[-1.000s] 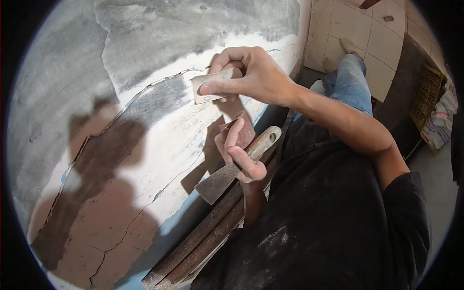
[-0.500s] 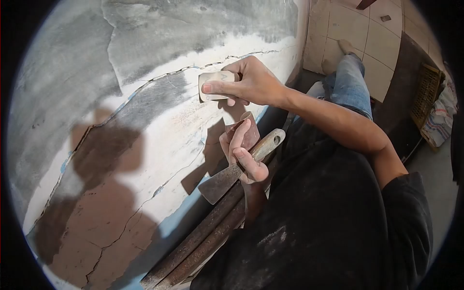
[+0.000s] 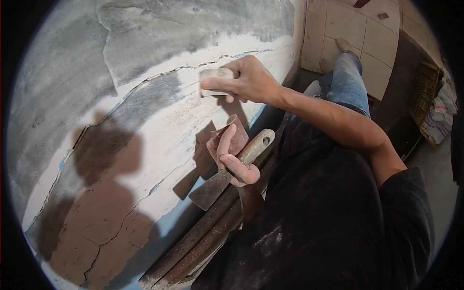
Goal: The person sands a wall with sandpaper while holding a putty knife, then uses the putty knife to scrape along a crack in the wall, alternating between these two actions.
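Observation:
My right hand (image 3: 251,79) grips a folded piece of sandpaper (image 3: 215,83), its pale back outward, against the white-patched wall (image 3: 159,121) just below a long crack. In my left hand (image 3: 234,162) is a putty knife (image 3: 257,146) with a worn handle, its dull blade (image 3: 211,190) angled down to the left. The same hand also holds a curled reddish-brown piece of sandpaper (image 3: 234,137) between its fingers. This hand is below the right one, in front of the wall.
Rusty pipes (image 3: 203,241) run along the wall's base, below my left hand. Shadows fall on the cracked lower wall. To the right are floor tiles (image 3: 345,21), a yellow plastic crate (image 3: 425,92) and a striped sack (image 3: 442,116).
My left hand has shifted left and slightly down with the putty knife and the curled sandpaper. My right hand and its sandpaper have moved slightly up along the wall.

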### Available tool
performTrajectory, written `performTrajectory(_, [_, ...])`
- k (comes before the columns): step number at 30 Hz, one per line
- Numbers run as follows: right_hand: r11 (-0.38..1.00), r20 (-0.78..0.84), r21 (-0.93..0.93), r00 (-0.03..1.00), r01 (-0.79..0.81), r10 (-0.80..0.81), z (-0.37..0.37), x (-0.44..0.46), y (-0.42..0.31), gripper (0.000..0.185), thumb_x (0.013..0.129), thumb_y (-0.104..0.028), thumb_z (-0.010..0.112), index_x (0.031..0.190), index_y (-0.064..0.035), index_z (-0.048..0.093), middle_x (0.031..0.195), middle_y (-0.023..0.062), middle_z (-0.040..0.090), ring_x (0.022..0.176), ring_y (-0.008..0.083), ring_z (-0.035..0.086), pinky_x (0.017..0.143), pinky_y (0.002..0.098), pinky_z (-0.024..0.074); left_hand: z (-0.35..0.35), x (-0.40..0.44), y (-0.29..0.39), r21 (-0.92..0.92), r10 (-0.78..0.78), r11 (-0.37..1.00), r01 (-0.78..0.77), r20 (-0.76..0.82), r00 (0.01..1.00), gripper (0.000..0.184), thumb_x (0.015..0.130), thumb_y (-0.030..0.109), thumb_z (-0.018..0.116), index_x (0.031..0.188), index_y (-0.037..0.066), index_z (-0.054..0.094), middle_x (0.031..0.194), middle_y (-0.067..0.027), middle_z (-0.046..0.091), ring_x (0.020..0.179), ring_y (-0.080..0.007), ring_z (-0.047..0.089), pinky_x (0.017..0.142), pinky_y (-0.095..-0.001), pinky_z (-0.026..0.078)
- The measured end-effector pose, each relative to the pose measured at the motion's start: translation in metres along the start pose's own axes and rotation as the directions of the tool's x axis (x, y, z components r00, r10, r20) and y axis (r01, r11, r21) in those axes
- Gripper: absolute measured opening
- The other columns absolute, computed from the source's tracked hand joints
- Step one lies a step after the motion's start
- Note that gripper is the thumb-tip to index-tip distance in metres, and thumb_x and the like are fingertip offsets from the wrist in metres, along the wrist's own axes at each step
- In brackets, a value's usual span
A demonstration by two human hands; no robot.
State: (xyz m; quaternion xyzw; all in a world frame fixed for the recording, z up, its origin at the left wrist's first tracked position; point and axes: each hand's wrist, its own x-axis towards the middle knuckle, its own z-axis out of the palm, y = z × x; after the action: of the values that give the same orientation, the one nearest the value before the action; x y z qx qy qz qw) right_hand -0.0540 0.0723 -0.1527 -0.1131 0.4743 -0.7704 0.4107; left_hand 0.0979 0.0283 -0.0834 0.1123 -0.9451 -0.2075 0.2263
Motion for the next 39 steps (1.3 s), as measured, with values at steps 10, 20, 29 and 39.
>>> performTrajectory(10, [1.000, -0.029, 0.009, 0.999, -0.018, 0.019, -0.025, 0.007, 0.012, 0.040, 0.080, -0.042, 0.076, 0.071, -0.0028, 0.070, 0.051, 0.0009, 0.059, 0.041, 0.0036, 0.050, 0.037, 0.0195, 0.0369, -0.007, 0.012, 0.013, 0.156, 0.049, 0.987, -0.043, -0.030, 0.998, 0.044, 0.102, 0.028, 0.018, 0.129, -0.003, 0.034, 0.102, -0.0234, 0.061, 0.086, -0.0327, 0.058, 0.083, -0.0471, 0.047])
performTrajectory(20, [0.996, 0.066, -0.014, 0.994, 0.087, -0.086, -0.038, 0.017, 0.023, 0.038, 0.082, -0.039, 0.075, 0.081, -0.0016, 0.071, 0.055, 0.0013, 0.063, 0.047, 0.0033, 0.056, 0.040, 0.0183, 0.0384, -0.044, 0.014, -0.014, 0.525, 0.463, 0.767, -0.369, -0.055, 0.885, 0.076, 0.094, 0.022, 0.059, 0.148, 0.002, 0.010, 0.122, -0.0320, 0.044, 0.096, -0.0383, 0.061, 0.072, -0.0406, 0.063])
performTrajectory(29, [0.999, 0.061, -0.039, 0.998, 0.028, -0.026, -0.027, 0.016, 0.012, 0.034, 0.082, -0.037, 0.075, 0.080, -0.0029, 0.072, 0.054, 0.0003, 0.062, 0.047, 0.0036, 0.057, 0.042, 0.0177, 0.0400, -0.030, 0.018, 0.006, 0.064, -0.157, 0.978, 0.198, -0.398, 0.904, 0.070, 0.101, 0.047, 0.011, 0.127, -0.013, 0.036, 0.125, -0.0318, 0.041, 0.085, -0.0388, 0.065, 0.064, -0.0423, 0.064])
performTrajectory(39, [0.995, 0.065, -0.090, 0.997, 0.048, -0.042, -0.026, 0.019, 0.001, 0.036, 0.081, -0.040, 0.075, 0.075, -0.0048, 0.071, 0.056, 0.0011, 0.063, 0.050, 0.0037, 0.060, 0.043, 0.0180, 0.0420, -0.025, 0.022, 0.004, -0.101, -0.137, 0.989, 0.105, -0.399, 0.907, 0.066, 0.100, 0.047, 0.015, 0.119, -0.010, 0.044, 0.117, -0.0316, 0.045, 0.087, -0.0423, 0.063, 0.063, -0.0492, 0.063])
